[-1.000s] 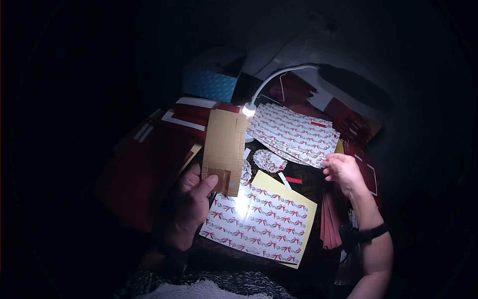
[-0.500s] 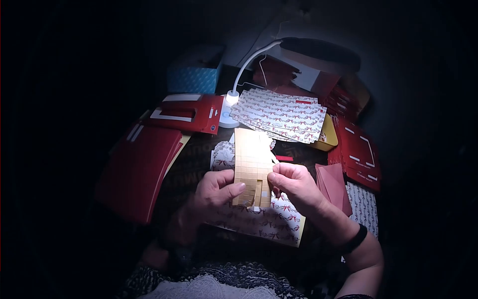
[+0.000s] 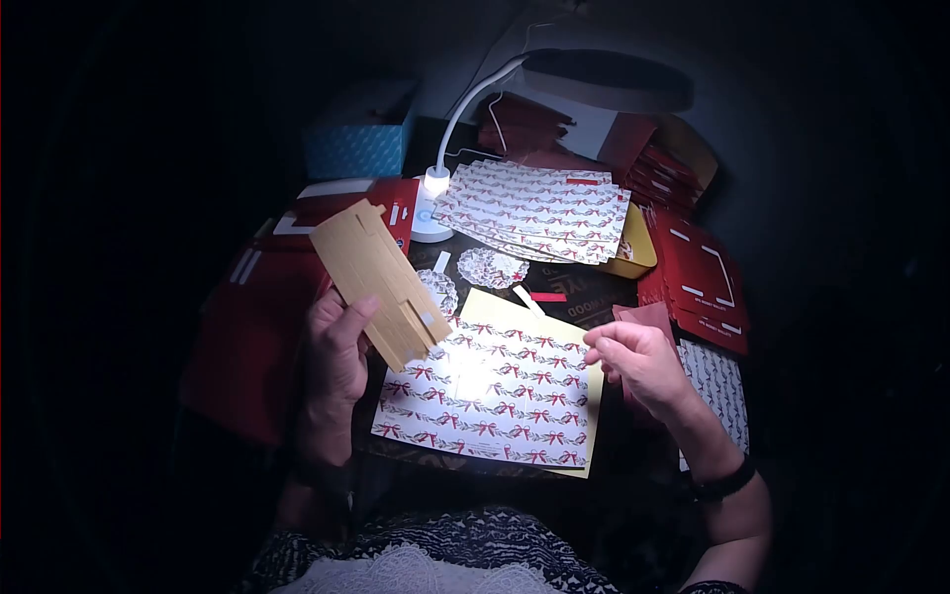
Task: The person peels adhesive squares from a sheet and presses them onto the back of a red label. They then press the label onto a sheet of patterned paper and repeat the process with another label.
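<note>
My left hand (image 3: 341, 342) grips the lower left side of a tan strip-covered sheet (image 3: 376, 282), held tilted above the table. My right hand (image 3: 638, 358) is pinched near the right edge of a white sheet with garlands and red bows (image 3: 485, 396); whatever is between its fingertips is too small to make out. That patterned sheet lies over a yellow sheet (image 3: 485, 305). Small white tabs (image 3: 529, 301) and a red strip (image 3: 549, 297) lie just above it.
A lamp (image 3: 432, 213) stands behind, beside fanned patterned sheets (image 3: 534, 213). Round patterned pieces (image 3: 493, 267), a yellow container (image 3: 633, 252), red folders (image 3: 698, 277) at right, dark red folders (image 3: 242, 346) at left and a blue box (image 3: 356, 147) surround the work area.
The tan sheet has moved left and tilted in my left hand. My right hand has let go of it and moved right. More of the patterned sheet shows.
</note>
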Demonstrator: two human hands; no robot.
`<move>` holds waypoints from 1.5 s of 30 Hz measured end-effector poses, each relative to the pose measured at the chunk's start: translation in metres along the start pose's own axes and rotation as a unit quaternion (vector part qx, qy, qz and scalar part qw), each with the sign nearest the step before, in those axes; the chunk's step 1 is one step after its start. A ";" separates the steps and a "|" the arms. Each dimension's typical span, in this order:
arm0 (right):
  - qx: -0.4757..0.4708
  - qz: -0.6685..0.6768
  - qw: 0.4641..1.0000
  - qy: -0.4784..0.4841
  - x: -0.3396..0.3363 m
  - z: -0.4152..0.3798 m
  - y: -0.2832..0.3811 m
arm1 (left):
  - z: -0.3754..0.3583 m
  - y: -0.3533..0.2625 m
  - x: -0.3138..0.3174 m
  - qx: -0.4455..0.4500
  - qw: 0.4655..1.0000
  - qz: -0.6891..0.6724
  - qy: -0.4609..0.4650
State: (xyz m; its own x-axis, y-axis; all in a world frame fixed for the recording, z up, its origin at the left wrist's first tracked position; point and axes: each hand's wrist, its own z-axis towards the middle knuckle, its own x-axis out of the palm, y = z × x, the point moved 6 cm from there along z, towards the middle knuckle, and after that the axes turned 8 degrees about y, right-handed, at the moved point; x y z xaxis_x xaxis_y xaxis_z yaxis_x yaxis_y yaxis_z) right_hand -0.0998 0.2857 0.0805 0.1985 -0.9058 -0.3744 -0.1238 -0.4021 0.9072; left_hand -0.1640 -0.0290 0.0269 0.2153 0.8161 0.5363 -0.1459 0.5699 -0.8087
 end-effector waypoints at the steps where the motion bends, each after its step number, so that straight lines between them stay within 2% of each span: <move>1: 0.002 -0.002 1.000 0.002 -0.002 -0.002 -0.006 | 0.001 0.000 -0.001 -0.001 1.000 -0.002 -0.002; 3: 0.036 0.002 0.999 -0.014 -0.006 -0.004 -0.019 | 0.005 -0.004 -0.004 0.014 0.999 -0.012 -0.035; 8: 0.022 0.016 1.000 -0.009 0.004 0.003 -0.025 | 0.012 -0.020 0.010 0.039 0.997 -0.026 -0.061; 14: 0.004 0.029 1.000 0.000 0.018 0.015 -0.002 | 0.031 -0.030 0.018 0.051 0.996 -0.025 -0.065; 19: -0.061 0.014 0.998 -0.004 0.013 0.029 0.013 | 0.048 -0.019 0.012 0.020 0.997 -0.021 -0.075; 25: -0.064 0.041 0.997 -0.009 0.009 0.036 0.011 | 0.058 0.009 0.011 -0.018 0.999 -0.022 -0.018; 30: -0.088 0.064 0.994 -0.003 0.005 0.035 0.016 | 0.056 0.032 0.013 -0.068 0.997 -0.029 -0.020; 37: -0.113 0.127 0.985 -0.005 -0.001 0.034 0.009 | 0.056 0.041 0.013 -0.067 0.998 -0.006 -0.006; 43: -0.095 0.136 0.986 0.025 0.010 0.038 0.000 | 0.051 0.034 0.032 -0.049 0.999 -0.008 -0.001; 45: -0.055 0.114 0.991 0.039 0.019 0.041 -0.003 | 0.049 0.034 0.040 -0.026 0.999 -0.026 0.015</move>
State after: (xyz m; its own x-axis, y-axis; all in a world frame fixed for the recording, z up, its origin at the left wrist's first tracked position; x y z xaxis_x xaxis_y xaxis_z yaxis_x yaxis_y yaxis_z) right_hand -0.1355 0.2646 0.0631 0.2523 -0.9566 -0.1455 -0.0687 -0.1677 0.9834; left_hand -0.2072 0.0278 0.0328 0.2496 0.7820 0.5711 -0.0827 0.6048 -0.7921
